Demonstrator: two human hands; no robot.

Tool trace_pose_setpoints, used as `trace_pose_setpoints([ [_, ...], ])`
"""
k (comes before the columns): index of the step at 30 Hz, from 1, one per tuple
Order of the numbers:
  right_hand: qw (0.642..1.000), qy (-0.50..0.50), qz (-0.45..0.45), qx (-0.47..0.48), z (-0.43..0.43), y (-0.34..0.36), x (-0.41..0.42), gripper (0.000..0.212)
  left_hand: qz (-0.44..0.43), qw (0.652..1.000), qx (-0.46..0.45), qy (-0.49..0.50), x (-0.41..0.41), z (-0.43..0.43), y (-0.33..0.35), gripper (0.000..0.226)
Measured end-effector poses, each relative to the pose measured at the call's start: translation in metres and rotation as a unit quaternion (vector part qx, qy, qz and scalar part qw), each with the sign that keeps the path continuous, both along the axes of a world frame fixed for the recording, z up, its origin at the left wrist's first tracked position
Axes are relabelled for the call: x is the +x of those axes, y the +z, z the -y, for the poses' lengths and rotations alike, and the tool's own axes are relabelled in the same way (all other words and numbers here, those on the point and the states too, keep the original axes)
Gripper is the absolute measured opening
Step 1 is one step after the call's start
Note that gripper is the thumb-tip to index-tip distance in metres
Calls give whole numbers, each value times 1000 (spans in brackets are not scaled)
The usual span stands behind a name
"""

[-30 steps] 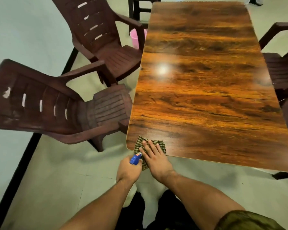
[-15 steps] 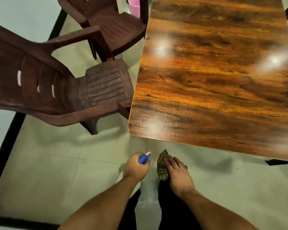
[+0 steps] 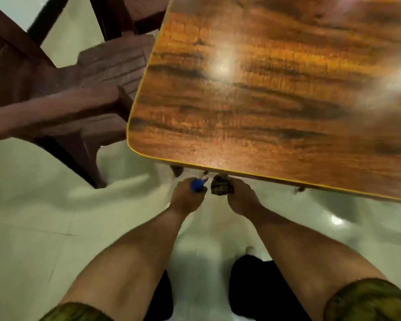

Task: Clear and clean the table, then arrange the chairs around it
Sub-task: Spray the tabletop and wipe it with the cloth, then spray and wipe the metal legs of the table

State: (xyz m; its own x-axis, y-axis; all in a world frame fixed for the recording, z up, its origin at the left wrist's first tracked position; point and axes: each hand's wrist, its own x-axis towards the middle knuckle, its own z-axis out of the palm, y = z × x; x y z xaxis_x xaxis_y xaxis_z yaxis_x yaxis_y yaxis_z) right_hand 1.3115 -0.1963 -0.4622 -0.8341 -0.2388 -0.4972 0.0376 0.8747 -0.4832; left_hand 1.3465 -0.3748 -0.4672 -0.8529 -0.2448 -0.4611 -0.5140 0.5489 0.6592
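A glossy wood-grain table [image 3: 276, 93] fills the upper right, its near edge just beyond my hands. My left hand [image 3: 186, 196] is closed around a small blue lighter-like object [image 3: 198, 183] below the table's near corner. Beside it, my right hand [image 3: 240, 200] grips a bunched green checked cloth [image 3: 221, 186], held off the table below its edge. A dark brown plastic armchair [image 3: 63, 105] stands at the left, its seat and armrest close to the table's left side. The frame is blurred by motion.
A second brown chair [image 3: 130, 12] shows partly at the top left. Pale tiled floor [image 3: 44, 216] spreads under and around my arms. A black strip [image 3: 46, 17] runs along the floor at the upper left. A table leg [image 3: 177, 170] stands near the corner.
My right hand pulled the cloth off the table's near corner and now holds it bunched below the edge. The view tilted down and closer; both hands sit side by side.
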Motion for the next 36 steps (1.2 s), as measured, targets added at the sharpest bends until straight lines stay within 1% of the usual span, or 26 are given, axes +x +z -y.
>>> trace_pose_setpoints([
  [1, 1000, -4, -3, -5, -1, -19, -7, 45, -14, 1000, -2, -7, -6, -1, -23, 14],
  [3, 1000, 10, 4, 15, -8, -51, -22, 48, -24, 1000, 1, -15, -15, -2, -54, 16],
  [5, 996, 71, 44, 15, -16, -76, -36, 42, -25, 1000, 11, -9, -26, -4, -81, 14],
  [6, 992, 127, 22, 8, -19, -89, -44, 43, -32, 999, 18, -4, -32, -6, -95, 14],
  [7, 990, 142, -14, -7, -23, -105, -51, 45, -42, 999, 30, 0, -37, -7, -111, 14],
  [8, 992, 124, -8, -7, -27, -114, -58, 44, -50, 998, 43, 5, -43, -7, -124, 14],
  [9, 998, 66, 18, 8, -27, -121, -65, 42, -61, 997, 54, 7, -52, -7, -139, 13],
  [10, 999, 35, -5, 15, -29, -128, -69, 41, -70, 996, 61, 10, -58, -8, -152, 11],
  [11, 999, 21, -28, 31, -29, -134, -76, 41, -86, 994, 64, 10, -66, -7, -165, 10],
  [12, 999, 16, -31, 32, -31, -140, -81, 39, -99, 993, 68, 9, -74, -8, -175, 11],
  [14, 997, -67, -19, -26, -27, -149, -96, 30, -123, 989, 84, 15, -88, -9, -187, 11],
  [15, 990, -126, -7, -63, -23, -147, -100, 24, -134, 986, 92, 20, -92, -10, -190, 12],
  [17, 959, -243, 15, -148, -13, -145, -114, 16, -162, 981, 104, 33, -104, -12, -190, 15],
  [19, 911, -342, 37, -227, -2, -140, -127, 21, -192, 974, 113, 36, -117, -14, -188, 13],
  [21, 856, -406, 59, -314, 10, -139, -140, 24, -224, 966, 126, 28, -128, -17, -181, 11],
  [22, 834, -420, 67, -351, 16, -134, -144, 24, -241, 960, 137, 26, -133, -18, -175, 11],
  [24, 804, -416, 84, -416, 22, -124, -157, 25, -272, 948, 163, 27, -143, -21, -160, 12],
  [26, 778, -400, 95, -476, 27, -111, -170, 38, -293, 939, 177, 33, -154, -23, -142, 14],
  [28, 745, -378, 87, -542, 31, -92, -181, 44, -316, 930, 184, 35, -165, -24, -126, 14],
  [30, 721, -355, 69, -592, 34, -82, -188, 42, -336, 921, 197, 31, -173, -25, -109, 14],
  [31, 727, -342, 61, -593, 35, -77, -188, 40, -344, 916, 203, 31, -177, -26, -100, 17],
  [32, 745, -329, 54, -578, 35, -77, -187, 37, -349, 913, 210, 35, -180, -27, -94, 19],
  [34, 806, -305, 43, -506, 35, -74, -183, 25, -362, 909, 199, 52, -186, -28, -86, 13],
  [35, 826, -300, 37, -475, 32, -71, -182, 21, -368, 908, 190, 61, -187, -29, -82, 13],
  [36, 833, -299, 29, -464, 28, -65, -184, 19, -374, 906, 186, 69, -188, -31, -80, 19],
])
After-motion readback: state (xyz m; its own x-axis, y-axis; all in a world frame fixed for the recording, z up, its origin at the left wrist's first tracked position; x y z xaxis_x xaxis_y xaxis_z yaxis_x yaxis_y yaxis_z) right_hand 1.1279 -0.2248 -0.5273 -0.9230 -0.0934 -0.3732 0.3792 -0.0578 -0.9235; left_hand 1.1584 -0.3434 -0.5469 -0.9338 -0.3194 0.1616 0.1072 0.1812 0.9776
